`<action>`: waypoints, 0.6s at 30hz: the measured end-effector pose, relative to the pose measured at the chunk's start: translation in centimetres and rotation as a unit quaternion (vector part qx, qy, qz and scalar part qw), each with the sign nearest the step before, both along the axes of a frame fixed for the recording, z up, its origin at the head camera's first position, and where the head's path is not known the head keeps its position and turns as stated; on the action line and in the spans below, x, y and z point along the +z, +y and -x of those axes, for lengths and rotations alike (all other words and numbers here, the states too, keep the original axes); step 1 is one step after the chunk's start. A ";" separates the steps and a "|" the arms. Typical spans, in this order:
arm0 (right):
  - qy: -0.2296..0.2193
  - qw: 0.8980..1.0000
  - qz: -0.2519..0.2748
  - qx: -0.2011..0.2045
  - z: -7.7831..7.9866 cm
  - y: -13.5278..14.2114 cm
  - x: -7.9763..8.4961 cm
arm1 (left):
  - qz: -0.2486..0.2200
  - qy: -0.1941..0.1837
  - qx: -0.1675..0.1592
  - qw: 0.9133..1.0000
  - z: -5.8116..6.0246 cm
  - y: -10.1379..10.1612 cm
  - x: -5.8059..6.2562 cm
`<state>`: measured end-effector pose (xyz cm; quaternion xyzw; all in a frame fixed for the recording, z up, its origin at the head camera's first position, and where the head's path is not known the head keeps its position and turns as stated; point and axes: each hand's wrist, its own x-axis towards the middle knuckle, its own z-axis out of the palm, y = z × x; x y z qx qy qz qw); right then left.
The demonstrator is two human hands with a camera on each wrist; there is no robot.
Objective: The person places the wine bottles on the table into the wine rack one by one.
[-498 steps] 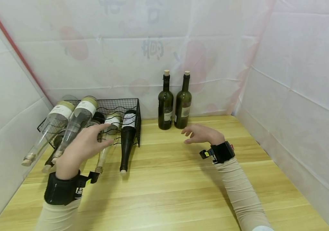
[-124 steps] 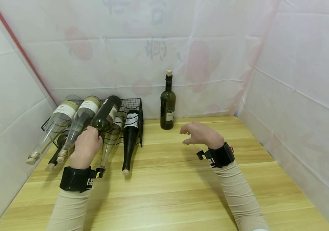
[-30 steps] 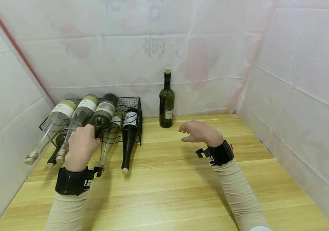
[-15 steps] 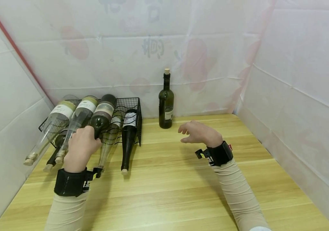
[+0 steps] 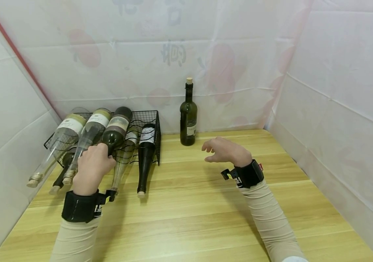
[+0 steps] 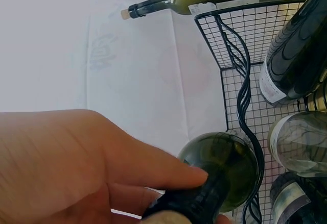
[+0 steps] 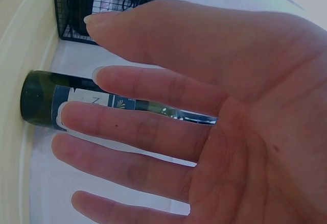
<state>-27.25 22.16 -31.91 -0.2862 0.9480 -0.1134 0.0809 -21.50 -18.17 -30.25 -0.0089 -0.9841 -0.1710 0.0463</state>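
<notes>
My left hand (image 5: 92,167) grips the neck of a dark green wine bottle (image 5: 118,125). That bottle lies tilted on the upper level of the black wire wine rack (image 5: 157,127), base to the back and neck toward me. In the left wrist view, thumb and fingers close around its neck, the cork (image 6: 172,218) just showing at the bottom edge. My right hand (image 5: 226,151) hovers over the table, holding nothing, its fingers spread and loosely bent. Behind it a corked green wine bottle (image 5: 188,122) stands upright by the back wall.
Two clear bottles, an outer one (image 5: 62,140) and an inner one (image 5: 89,133), lie on the rack's upper level to the left. Below lie a dark bottle (image 5: 145,160) at the right and a clear one (image 5: 124,160). White cloth walls (image 5: 239,65) enclose the wooden table (image 5: 186,211).
Sixteen seconds ago two green bottles stood at the back; one now lies on the rack in my left hand. Since four seconds ago it has turned into line there. Lately both hands are nearly still.
</notes>
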 end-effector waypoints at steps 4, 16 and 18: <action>0.005 1.000 0.003 0.002 0.0 -0.1 -0.1 | -0.005 0.001 0.006 1.000 0.0 -0.1 -0.1; 0.002 1.000 0.003 0.007 0.2 -0.1 -0.3 | 0.004 0.008 0.011 1.000 -0.1 -0.1 -0.1; 0.001 1.000 0.004 0.006 0.2 -0.1 -0.3 | 0.013 0.033 0.014 0.999 -0.3 0.1 -0.1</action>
